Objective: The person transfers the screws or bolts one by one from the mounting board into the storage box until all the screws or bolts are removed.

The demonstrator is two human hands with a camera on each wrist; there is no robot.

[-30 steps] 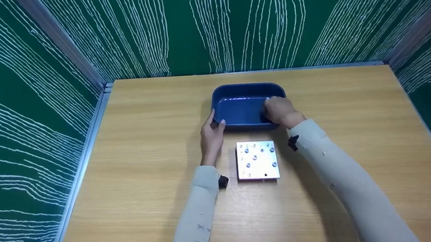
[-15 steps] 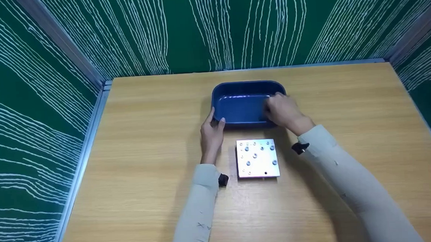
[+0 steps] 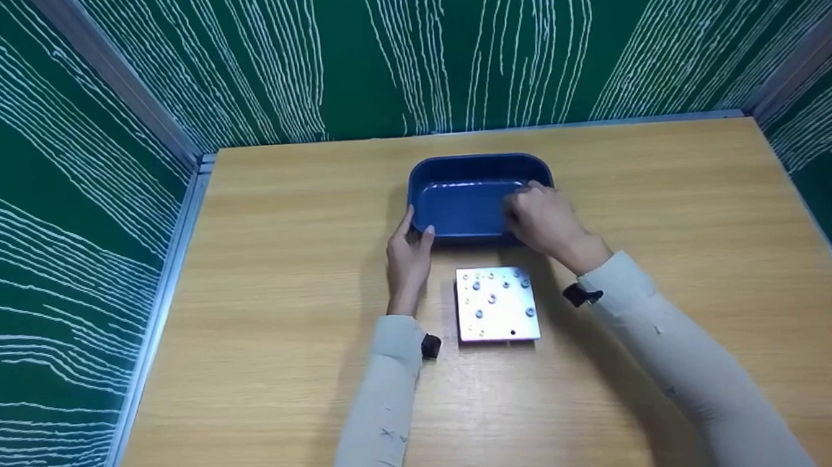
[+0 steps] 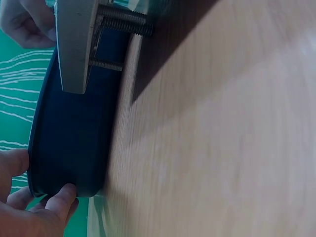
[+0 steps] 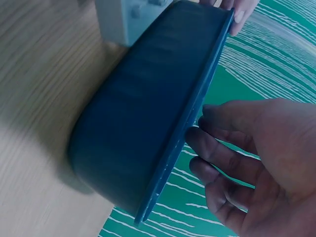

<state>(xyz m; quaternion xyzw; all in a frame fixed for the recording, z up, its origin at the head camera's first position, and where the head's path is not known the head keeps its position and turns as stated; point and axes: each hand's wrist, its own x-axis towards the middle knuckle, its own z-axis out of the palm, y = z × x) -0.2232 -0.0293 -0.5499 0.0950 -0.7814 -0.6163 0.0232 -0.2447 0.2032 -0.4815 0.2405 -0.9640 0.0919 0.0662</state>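
Note:
A dark blue rectangular tray stands on the wooden table. My left hand grips its near left corner, thumb at one side and fingers at the other, as the left wrist view shows with the tray wall between. Over the right part of the tray is my right hand, its fingers loosely bent. In the right wrist view its darkened fingertips are by the tray rim, thumb and forefinger apart, and no object shows between them. A square metal plate with several bolts and holes lies in front of the tray.
Threaded bolt ends stick out from the plate's underside. Green walls with white wavy lines enclose the table at the back and sides, with metal rails along its edges.
My right wrist and forearm have shifted a little to the right, and the fingers have moved slightly within the tray. The left hand keeps its grip; the tray stays put.

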